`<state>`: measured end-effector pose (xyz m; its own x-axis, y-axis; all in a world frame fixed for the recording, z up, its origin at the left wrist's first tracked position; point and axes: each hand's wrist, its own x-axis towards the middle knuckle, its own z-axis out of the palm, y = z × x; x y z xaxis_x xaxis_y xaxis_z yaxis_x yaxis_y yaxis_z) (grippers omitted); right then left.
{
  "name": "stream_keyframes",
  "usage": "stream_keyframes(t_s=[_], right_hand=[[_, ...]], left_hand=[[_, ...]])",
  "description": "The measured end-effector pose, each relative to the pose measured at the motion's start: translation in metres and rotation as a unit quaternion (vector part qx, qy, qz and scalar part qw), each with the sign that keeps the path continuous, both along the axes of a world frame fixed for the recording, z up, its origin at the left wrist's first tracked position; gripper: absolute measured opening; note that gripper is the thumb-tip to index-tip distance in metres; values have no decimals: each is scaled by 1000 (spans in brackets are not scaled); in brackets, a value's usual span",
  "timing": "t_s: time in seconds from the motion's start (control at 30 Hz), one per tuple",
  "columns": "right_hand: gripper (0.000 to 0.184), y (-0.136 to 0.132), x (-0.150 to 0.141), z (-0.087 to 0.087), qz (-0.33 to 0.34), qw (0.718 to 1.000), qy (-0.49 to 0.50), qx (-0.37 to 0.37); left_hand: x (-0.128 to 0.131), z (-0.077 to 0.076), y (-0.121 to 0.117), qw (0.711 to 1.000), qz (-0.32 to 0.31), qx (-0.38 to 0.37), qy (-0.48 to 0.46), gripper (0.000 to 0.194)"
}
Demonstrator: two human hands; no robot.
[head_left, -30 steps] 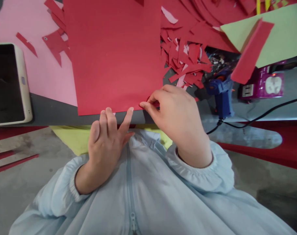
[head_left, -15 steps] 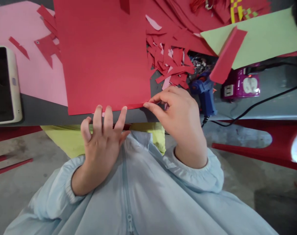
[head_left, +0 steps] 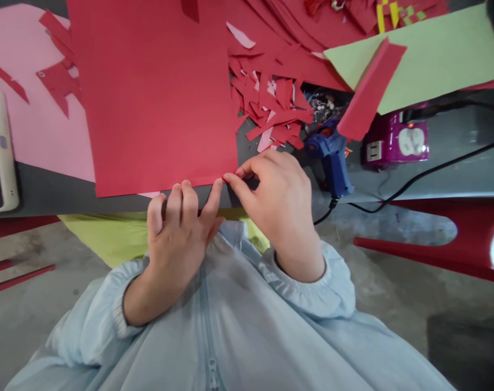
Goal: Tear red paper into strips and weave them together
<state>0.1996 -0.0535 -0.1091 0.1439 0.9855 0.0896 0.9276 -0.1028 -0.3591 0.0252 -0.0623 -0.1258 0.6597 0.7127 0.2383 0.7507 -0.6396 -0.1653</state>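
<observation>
left hand: on red sheet, near edge | right hand: pinching same edge, probably by corner

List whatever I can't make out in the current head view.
All in the head view:
Red paper sheet: far end, cut off by the top edge.
Right hand: ring and little fingertips, hidden by the hand itself.
Pink paper: how far it runs beneath, hidden by the red paper sheet.
Smartphone: left part, cut off by the left edge.
Shiny bits: too small to identify.
</observation>
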Motion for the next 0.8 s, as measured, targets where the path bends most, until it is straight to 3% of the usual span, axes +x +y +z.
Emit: stream_keyframes(t_s=[0.17, 0.27, 0.53, 0.8], right_hand=[[23, -20, 0, 0, 16, 996, -68, 64], [26, -33, -3, -6, 50, 985, -122, 110], [29, -38, -5, -15, 55, 984, -134, 101], [29, -39, -6, -16, 52, 986, -132, 89]], left_hand=[[1, 2, 2, 996, 15, -73, -54, 56], [2, 5, 4, 996, 10, -83, -41, 56], [6, 12, 10, 996, 8, -90, -29, 53], [9, 15, 11, 999, -10, -20, 44, 59]])
